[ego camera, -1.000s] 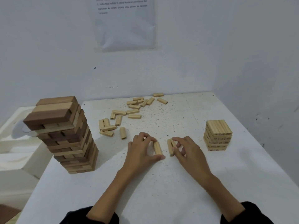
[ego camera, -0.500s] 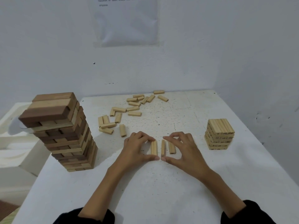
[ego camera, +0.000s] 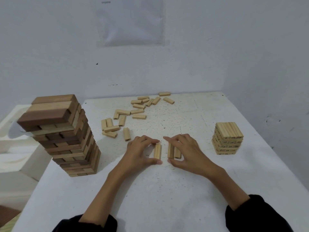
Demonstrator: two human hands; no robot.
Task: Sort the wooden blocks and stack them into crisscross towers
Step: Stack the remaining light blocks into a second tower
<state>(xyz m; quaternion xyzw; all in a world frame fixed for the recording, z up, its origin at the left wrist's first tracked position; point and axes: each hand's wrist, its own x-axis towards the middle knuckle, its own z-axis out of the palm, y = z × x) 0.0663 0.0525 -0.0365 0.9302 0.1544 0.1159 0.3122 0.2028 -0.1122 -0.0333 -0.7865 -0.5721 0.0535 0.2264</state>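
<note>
On the white table (ego camera: 167, 190) three small pale wooden blocks lie side by side, lengthwise away from me. My left hand (ego camera: 138, 153) pinches the left block (ego camera: 157, 151) between thumb and fingers. My right hand (ego camera: 187, 151) holds the other two blocks (ego camera: 173, 152) the same way. A gap separates the left block from the pair. Several loose small blocks (ego camera: 127, 118) are scattered at the back. A low tower of small blocks (ego camera: 227, 138) stands at the right. A tall tower of large two-tone blocks (ego camera: 63, 134) stands at the left.
The table sits in a corner, with white walls behind and to the right. A sheet of paper (ego camera: 130, 20) hangs on the back wall. A white moulded foam piece (ego camera: 10, 148) lies beyond the table's left edge.
Both hands have slid their blocks on the table: first pushed close together into a row of three, now the left block sits slightly apart from the right pair again.
</note>
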